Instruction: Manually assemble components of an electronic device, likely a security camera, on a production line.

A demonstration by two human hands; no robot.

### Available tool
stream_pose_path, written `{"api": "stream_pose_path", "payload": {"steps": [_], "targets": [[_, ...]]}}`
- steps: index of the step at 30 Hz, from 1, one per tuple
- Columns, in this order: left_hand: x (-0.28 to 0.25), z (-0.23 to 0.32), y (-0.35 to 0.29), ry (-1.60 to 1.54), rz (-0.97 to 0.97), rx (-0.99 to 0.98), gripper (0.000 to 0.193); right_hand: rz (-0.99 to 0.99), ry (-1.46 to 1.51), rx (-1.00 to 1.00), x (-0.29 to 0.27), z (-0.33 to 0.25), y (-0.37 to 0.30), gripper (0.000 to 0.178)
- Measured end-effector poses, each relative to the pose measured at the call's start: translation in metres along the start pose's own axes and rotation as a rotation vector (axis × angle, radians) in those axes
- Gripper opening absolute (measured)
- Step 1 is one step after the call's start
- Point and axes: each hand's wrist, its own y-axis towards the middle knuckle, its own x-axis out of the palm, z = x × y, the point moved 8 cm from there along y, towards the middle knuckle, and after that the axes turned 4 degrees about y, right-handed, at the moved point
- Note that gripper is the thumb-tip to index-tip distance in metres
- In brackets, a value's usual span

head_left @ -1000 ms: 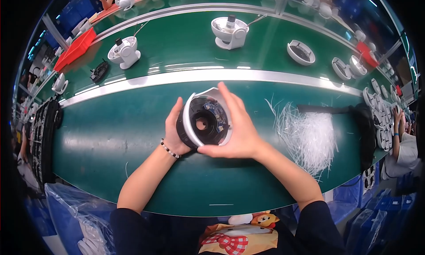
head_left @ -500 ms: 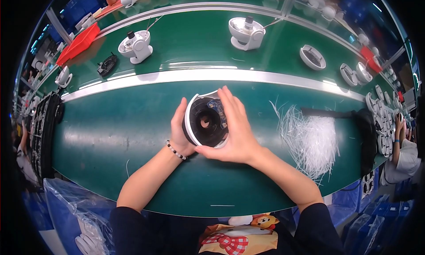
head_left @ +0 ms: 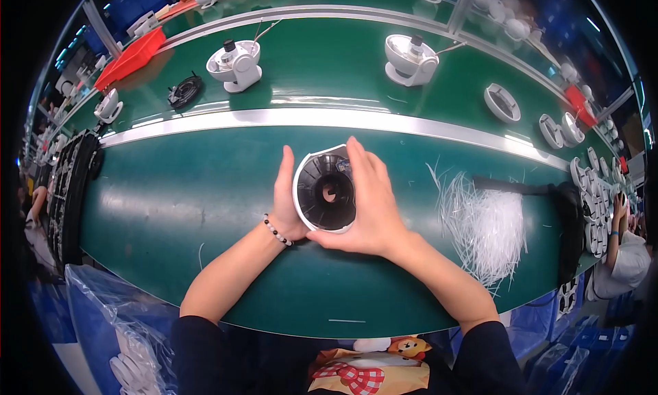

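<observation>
Between my two hands, above the bench, is a round white housing (head_left: 299,202) with a black funnel-shaped inside and a hole in its middle. A bit of circuit board (head_left: 343,165) shows inside its upper right. My left hand (head_left: 286,198), with a beaded bracelet at the wrist, is closed round the left side, thumb pointing up. On the right side my right hand (head_left: 375,206) grips the housing, its fingers along the upper right and its thumb at the lower edge. The housing's underside and some fingertips are hidden.
A heap of thin white strips (head_left: 485,234) lies on the green bench (head_left: 151,203), beside a black bar (head_left: 510,185). Beyond a metal rail (head_left: 329,119), white assemblies (head_left: 240,71) stand on a green surface with a white ring (head_left: 502,102). Black racked parts (head_left: 67,189) are far left.
In my hands the housing has turned, so its black funnel shows more squarely and less circuit board is seen. The white assemblies beyond the rail have shifted right.
</observation>
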Motion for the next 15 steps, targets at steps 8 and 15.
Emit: {"api": "stream_pose_path", "payload": {"steps": [8, 15], "targets": [[-0.005, 0.022, -0.019, -0.034, 0.032, 0.070, 0.051, 0.069, 0.034, -0.360, 0.003, -0.033, 0.003, 0.108], [0.023, 0.006, -0.010, -0.128, -0.162, 0.098, 0.028, 0.108, -0.197, -0.250, -0.001, -0.028, -0.006, 0.104]]}}
